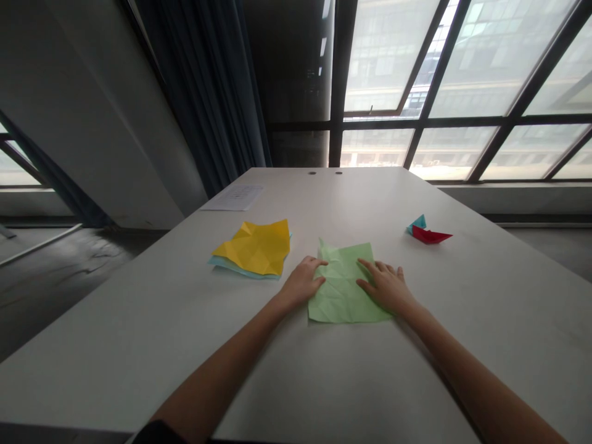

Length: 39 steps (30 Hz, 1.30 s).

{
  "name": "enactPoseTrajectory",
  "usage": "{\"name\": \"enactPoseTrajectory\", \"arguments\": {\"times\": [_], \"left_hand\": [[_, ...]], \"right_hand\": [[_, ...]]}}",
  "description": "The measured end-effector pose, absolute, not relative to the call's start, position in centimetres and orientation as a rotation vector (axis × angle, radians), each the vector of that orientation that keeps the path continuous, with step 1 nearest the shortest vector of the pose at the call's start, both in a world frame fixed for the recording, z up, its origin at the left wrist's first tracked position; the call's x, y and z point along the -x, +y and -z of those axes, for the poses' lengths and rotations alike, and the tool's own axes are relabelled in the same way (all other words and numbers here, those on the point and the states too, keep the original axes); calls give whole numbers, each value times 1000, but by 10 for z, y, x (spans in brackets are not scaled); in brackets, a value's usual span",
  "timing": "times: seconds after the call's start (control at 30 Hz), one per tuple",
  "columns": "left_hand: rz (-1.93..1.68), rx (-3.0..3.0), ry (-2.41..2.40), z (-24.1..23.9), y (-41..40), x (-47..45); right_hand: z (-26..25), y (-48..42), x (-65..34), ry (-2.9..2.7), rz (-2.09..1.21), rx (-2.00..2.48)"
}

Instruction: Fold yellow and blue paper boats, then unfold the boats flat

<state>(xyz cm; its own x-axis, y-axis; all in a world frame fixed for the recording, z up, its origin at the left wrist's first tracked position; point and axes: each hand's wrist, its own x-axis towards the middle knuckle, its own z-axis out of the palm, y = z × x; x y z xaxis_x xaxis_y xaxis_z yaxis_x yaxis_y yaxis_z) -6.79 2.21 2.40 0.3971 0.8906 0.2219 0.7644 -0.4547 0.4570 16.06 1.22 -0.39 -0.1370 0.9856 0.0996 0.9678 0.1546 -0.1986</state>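
A creased light green paper sheet (345, 287) lies flat on the white table (296, 370) in front of me. My left hand (303, 280) rests on its left edge with the fingers curled against the paper. My right hand (386, 285) lies on the sheet's right side, fingers stretched out flat and pressing it down. Neither hand has lifted the sheet.
A crumpled yellow sheet (256, 246) lies over a light blue sheet (222, 264) to the left. A red folded paper boat (430, 235) and a small teal folded piece (419, 222) sit at the right. A white printed page (235, 197) lies far left. Windows and a dark curtain stand behind.
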Motion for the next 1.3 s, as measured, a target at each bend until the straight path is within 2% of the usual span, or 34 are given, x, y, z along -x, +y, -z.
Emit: {"name": "enactPoseTrajectory", "arguments": {"times": [0.17,0.3,0.43,0.53,0.73,0.93,1.07,1.17,1.3], "left_hand": [[-816,-2354,1577,-53,35,94],[-700,-2381,1686,-100,52,146],[-578,-2353,1797,-142,71,202],[-511,-2270,1897,-152,86,237],[-140,-2236,2009,-106,111,275],[-31,-2220,2073,-44,112,286],[-95,-2362,2227,-30,98,274],[-67,-2533,2053,-29,92,252],[-46,-2412,1964,-23,91,224]], "right_hand": [[-2,24,-143,-2121,-361,1597],[-25,42,-101,-1985,-547,1276],[-57,68,-41,-2004,-573,1152],[-64,89,-1,-2107,-502,1142],[-28,118,41,-2231,-504,1225],[-2,117,50,-2296,-443,1378],[-1,110,50,-2278,-363,1488],[-3,105,49,-2280,-319,1525],[-10,103,36,-2306,-253,1516]]}}
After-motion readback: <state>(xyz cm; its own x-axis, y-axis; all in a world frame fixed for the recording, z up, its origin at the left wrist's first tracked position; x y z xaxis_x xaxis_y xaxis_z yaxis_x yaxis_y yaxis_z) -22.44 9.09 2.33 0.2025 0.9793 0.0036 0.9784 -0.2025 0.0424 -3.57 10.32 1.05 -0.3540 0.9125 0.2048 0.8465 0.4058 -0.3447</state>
